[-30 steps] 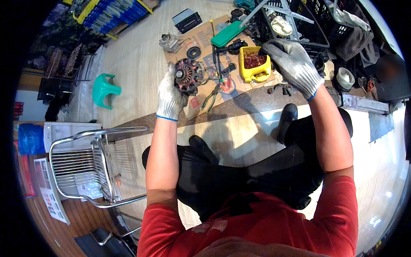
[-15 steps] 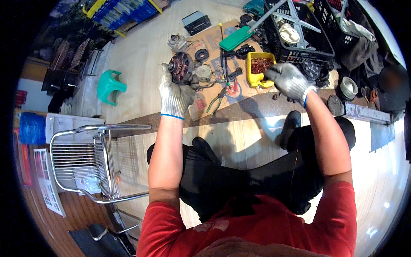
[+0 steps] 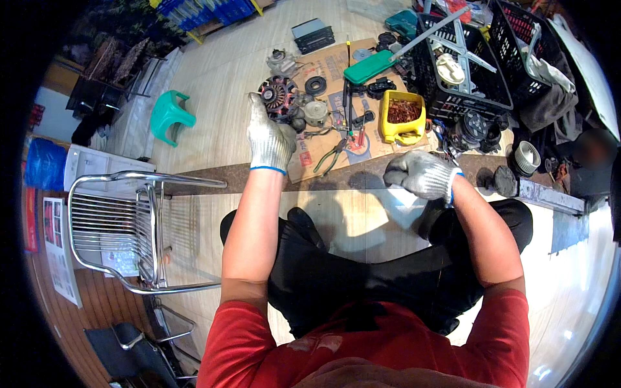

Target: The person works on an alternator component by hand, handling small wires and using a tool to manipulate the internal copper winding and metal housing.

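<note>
My left hand (image 3: 268,137), in a pale work glove with blue trim, grips the near-left edge of a round motor rotor (image 3: 279,96) with a dark rim and copper-coloured windings. The thumb points up along the rotor's side. My right hand (image 3: 422,174), gloved alike, is curled closed above the brown edge of the work area; whatever is inside its fingers is hidden. Beyond it stands a cut-open yellow jug (image 3: 390,131) filled with reddish copper scraps (image 3: 405,111). Green-handled pliers (image 3: 330,158) lie between my hands on a cardboard sheet (image 3: 309,167).
Near the rotor sit a black ring (image 3: 315,85) and a round metal housing (image 3: 315,113). A green-headed tool (image 3: 370,67) lies farther off. Black crates (image 3: 475,103) crowd the right; a metal chair (image 3: 116,226) and green stool (image 3: 172,118) stand left.
My right hand has drawn back from the yellow jug toward my body, still closed. The rotor in my left hand has turned so its face shows more. The view has shifted slightly.
</note>
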Demonstrator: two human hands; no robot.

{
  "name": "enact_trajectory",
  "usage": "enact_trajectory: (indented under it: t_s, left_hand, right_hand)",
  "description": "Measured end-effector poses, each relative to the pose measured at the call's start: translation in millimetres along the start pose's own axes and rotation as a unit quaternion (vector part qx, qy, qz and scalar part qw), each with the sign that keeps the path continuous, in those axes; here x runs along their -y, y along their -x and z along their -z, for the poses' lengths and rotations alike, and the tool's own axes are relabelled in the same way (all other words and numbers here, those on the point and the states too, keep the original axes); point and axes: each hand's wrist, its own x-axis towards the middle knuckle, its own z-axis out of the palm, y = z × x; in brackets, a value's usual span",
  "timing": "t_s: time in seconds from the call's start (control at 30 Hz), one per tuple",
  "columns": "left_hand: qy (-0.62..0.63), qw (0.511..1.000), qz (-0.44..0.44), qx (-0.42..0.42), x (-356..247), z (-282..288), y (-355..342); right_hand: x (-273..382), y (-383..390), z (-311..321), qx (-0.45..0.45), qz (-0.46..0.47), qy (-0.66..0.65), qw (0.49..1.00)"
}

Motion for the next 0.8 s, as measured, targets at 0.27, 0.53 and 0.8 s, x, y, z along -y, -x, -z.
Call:
enact_trajectory:
  t_s: [0.27,0.53,0.8]
  left_hand:
    - [-0.060,0.987,-0.137,-0.062,8,30,-40]
    - [-0.251,0.952,-0.173,0.011,-7,25,-24]
    - [-0.194,0.974,-0.108,0.035,0,9,-21]
  right_hand:
    - [13,20,5,-0.026,0.142,-0.020,0.989]
    - [23,69,61,-0.191,0.105,-0.026,0.976]
    - [17,83,79,-0.331,0.011,-0.053,0.942]
